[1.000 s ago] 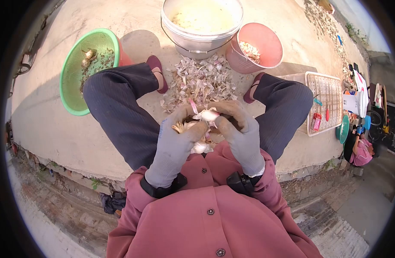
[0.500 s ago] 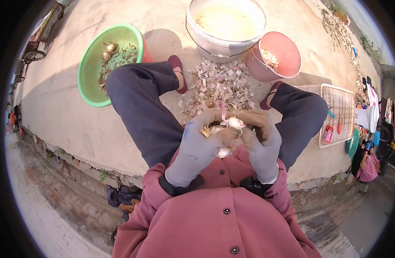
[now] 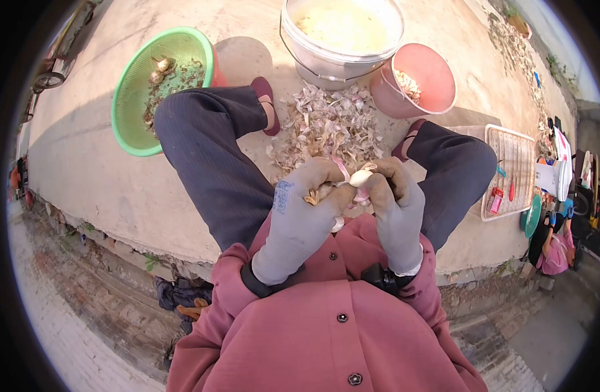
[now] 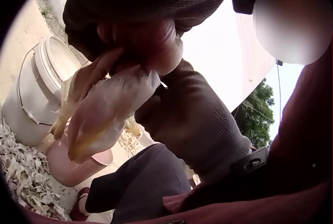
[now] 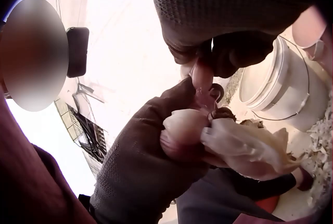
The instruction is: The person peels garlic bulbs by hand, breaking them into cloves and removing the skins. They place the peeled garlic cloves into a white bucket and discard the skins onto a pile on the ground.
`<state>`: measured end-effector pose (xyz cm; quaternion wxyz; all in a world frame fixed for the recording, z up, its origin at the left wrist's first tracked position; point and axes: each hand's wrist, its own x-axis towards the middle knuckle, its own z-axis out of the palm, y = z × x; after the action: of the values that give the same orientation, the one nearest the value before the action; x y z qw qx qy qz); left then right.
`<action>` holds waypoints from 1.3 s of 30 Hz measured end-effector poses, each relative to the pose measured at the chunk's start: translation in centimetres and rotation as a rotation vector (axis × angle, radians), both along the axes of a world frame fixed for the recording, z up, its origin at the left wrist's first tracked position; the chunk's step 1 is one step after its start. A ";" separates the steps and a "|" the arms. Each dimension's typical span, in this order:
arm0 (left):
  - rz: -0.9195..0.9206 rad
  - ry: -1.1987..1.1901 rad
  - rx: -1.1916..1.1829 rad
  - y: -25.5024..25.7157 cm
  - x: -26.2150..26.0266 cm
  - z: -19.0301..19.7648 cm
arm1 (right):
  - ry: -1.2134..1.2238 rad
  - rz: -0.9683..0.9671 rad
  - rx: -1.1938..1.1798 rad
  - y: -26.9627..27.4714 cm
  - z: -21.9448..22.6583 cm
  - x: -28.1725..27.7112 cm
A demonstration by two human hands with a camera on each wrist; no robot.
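Both hands wear grey gloves with dirt-stained fingers and meet in front of the chest in the head view. The left hand grips several garlic cloves against its palm, some wrapped in loose papery skin. A pale garlic clove sits between the two hands' fingertips. The right hand pinches at this clove with thumb and fingers, and a strip of pink skin stands up beside it. From the left wrist view, more skin-covered garlic hangs below the left hand.
A heap of garlic skins lies between the feet. Behind it stand a white bucket of pale contents and a pink bucket holding cloves. A green basket is at left; a pale crate with small items is at right.
The head view has swung, shifting the scene to the right. The clove between the hands has turned and shows more bare pale surface. The right fingers have moved slightly around it.
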<state>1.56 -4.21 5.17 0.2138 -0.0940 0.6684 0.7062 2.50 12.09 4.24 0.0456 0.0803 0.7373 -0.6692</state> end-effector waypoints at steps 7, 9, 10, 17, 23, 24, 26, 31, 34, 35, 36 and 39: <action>-0.066 0.117 -0.138 0.6 0.5 -1.8 | -0.275 0.158 0.029 1.5 -1.0 -1.4; -0.039 0.107 -0.137 0.9 0.5 -1.8 | 0.188 0.172 0.441 0.7 -2.4 -1.5; -0.010 0.094 -0.137 1.1 0.6 -1.8 | 0.186 0.171 0.442 0.3 -1.9 -1.4; -0.066 0.233 -0.269 0.8 0.4 -2.0 | -0.060 0.140 0.075 -0.2 -2.0 -1.2; 0.038 0.066 -0.053 0.6 0.3 -1.1 | -0.467 -0.267 -1.066 2.3 -5.9 -1.8; 0.072 0.023 -0.016 0.2 0.1 -1.1 | -0.381 -0.221 -0.886 2.3 -5.5 -1.4; 0.107 -0.027 0.020 0.0 0.1 -1.1 | -0.251 -0.033 -0.517 2.1 -3.9 -0.4; 0.115 -0.011 0.091 0.0 -0.3 -1.9 | -0.328 0.159 -0.356 0.9 -0.5 0.2; 0.049 -0.002 0.046 0.0 -0.5 -1.2 | -0.246 0.127 -0.185 0.8 -0.6 0.3; 0.047 -0.003 0.048 0.0 -0.5 -1.2 | -0.231 0.129 -0.150 0.9 -1.0 0.4; 0.006 0.021 -0.022 -0.1 -0.4 -1.3 | -0.214 0.130 -0.115 1.0 -1.3 0.3; 0.045 0.178 -0.041 0.6 -0.2 -1.3 | -0.443 0.094 -0.238 1.9 -0.4 -0.4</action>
<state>1.33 -3.62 3.84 0.1355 -0.0503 0.6967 0.7027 2.12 13.94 3.85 0.2462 0.1848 0.6282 -0.7146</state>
